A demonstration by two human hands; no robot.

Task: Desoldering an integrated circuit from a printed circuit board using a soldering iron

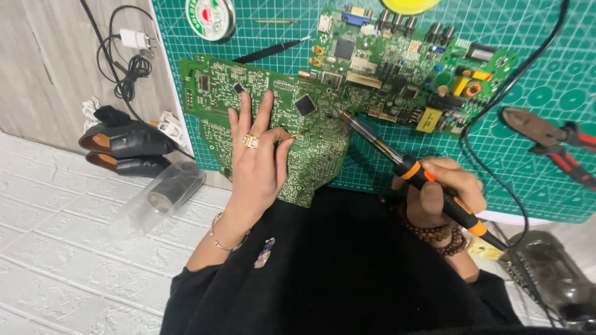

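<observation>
The left hand [257, 164] lay flat, fingers spread, on the near green circuit board [273, 118] overhanging the cutting mat [546, 93]. The right hand [444, 192] was closed around a soldering iron [428, 180], tip touching the board's right edge.

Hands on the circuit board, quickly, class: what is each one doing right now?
Left hand: open, fingers spread flat on the green circuit board.
Right hand: closed around the soldering iron, tip at the board.
</observation>
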